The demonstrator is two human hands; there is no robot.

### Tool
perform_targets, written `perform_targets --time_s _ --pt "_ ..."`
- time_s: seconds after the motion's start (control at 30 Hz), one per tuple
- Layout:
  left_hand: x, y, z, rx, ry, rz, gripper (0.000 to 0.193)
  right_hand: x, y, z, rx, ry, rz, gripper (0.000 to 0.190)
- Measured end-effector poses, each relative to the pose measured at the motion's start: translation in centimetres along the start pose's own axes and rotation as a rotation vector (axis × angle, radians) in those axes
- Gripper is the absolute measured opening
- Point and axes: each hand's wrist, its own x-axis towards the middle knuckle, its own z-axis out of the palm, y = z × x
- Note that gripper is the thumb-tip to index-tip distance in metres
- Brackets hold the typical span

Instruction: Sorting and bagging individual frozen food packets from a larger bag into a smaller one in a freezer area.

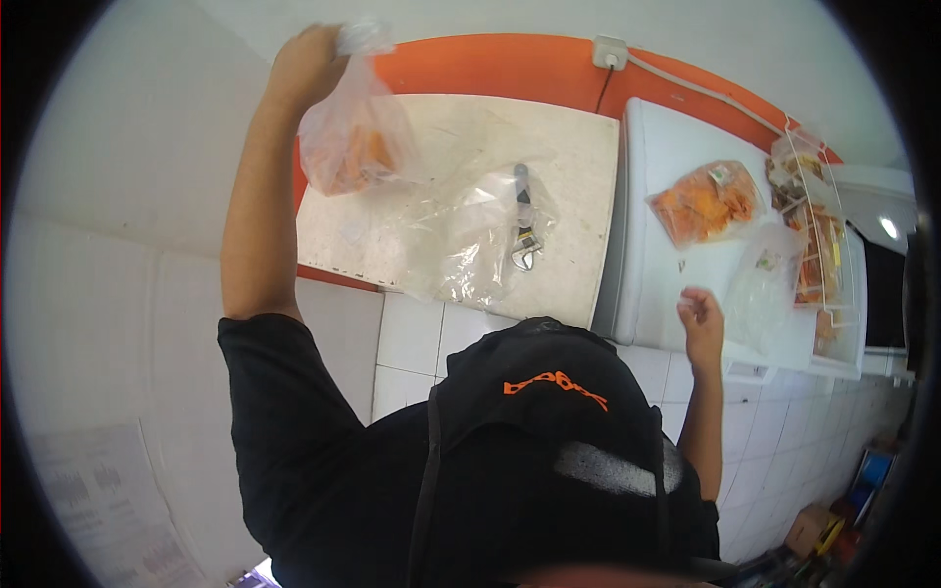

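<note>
My left hand (309, 62) is raised at the upper left, gripping the gathered neck of a translucent plastic bag (353, 147). Orange pieces show through the bag's lower part, which hangs over the left end of a cream tabletop (573, 198). Clear plastic film (463, 242) lies crumpled on that top, with an adjustable wrench (523, 220) on or in it. My right hand (702, 316) hovers by the near edge of a white appliance top (654, 294), fingers bent. Something pale shows at its fingertips, too small to identify.
On the appliance top rest a bag of orange pieces (709, 202) and a pale plastic bag (761, 283). A white wire rack (812, 220) with bagged goods stands to their right. A wall socket (609, 55) with a plugged-in cord sits behind. Boxes (812, 529) lie on the floor, lower right.
</note>
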Motion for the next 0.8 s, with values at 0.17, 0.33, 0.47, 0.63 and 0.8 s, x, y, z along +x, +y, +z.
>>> perform_targets --time_s 0.17,0.33,0.47,0.63,0.8 --pt "-3.7 -0.3 9.5 -0.265 -0.392 -0.243 0.027 -10.4 10.8 -2.3 -0.110 0.107 0.303 0.029" --pt "-2.5 7.5 7.7 0.069 -0.430 -0.428 0.039 -21.9 23.6 -6.5 -0.334 0.113 0.605 0.027" --pt "2.4 20.5 5.7 0.062 -0.250 -0.433 0.055 -46.4 45.6 -14.6 -0.905 -0.017 0.503 0.011" --pt "0.5 47.7 -4.1 -1.040 0.069 0.194 0.039 -54.6 46.0 -13.0 -0.158 0.166 0.958 0.014" --pt "-7.1 74.1 -12.2 -2.187 0.164 0.869 0.021 -57.5 46.1 -17.6 -0.172 0.331 1.071 0.029"
